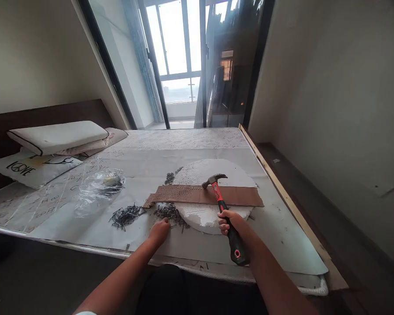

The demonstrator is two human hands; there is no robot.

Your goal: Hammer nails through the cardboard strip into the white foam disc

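My right hand (229,221) is wrapped round the black and red handle of a claw hammer (219,197), whose head is over a brown board (239,196). Many small dots or holes cover the board's left part, and its left end is ragged. The board lies across a round white slab (200,218) with a rough surface. My left hand (160,232) is closed in a pinch beside a heap of small dark grey pieces (167,211); what its fingertips hold, if anything, is too small to make out. Left of it lies a pile of nails (125,216).
A white sheet (141,164) covers part of the mattress (216,136). A clear plastic bag (96,192) lies on the left, near pillows (59,135). A wooden rail (282,197) runs along the right edge. More grey pieces (169,177) lie behind the board.
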